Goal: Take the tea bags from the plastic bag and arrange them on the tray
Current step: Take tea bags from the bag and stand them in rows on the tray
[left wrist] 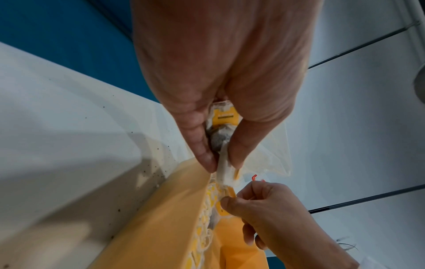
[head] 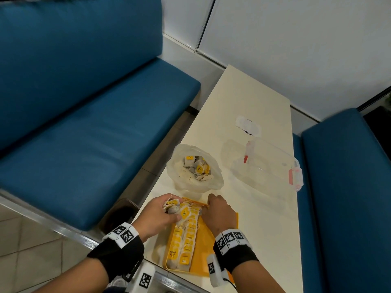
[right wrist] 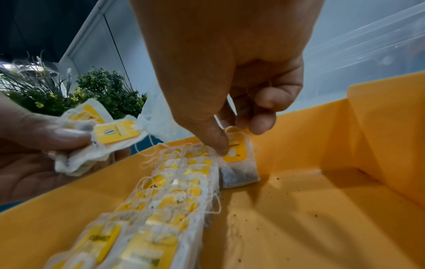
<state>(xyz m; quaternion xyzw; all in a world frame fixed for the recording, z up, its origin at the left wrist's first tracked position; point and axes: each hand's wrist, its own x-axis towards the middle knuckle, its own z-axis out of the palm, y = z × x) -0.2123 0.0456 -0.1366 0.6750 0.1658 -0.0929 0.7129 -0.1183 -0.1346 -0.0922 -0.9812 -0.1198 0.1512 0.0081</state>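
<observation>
An orange tray point(head: 222, 240) lies at the near edge of the table, with rows of yellow-tagged tea bags point(head: 186, 240) along its left side. Behind it, the open plastic bag point(head: 179, 180) holds more tea bags point(head: 196, 166). My left hand point(head: 169, 208) hovers over the tray's far left corner and grips a bunch of tea bags point(left wrist: 224, 131). At the tray's far end my right hand point(right wrist: 239, 140) pinches a single tea bag point(right wrist: 239, 163) between thumb and fingers. This bag stands on the tray floor point(right wrist: 299, 218), right beside the rows.
A clear plastic container with pink latches point(head: 266, 163) stands right of the bag, a white wrapper point(head: 248, 125) beyond it. Blue benches point(head: 95, 144) flank the cream table point(head: 254, 229) on both sides. A dark bin point(head: 120, 214) sits below the table's left edge.
</observation>
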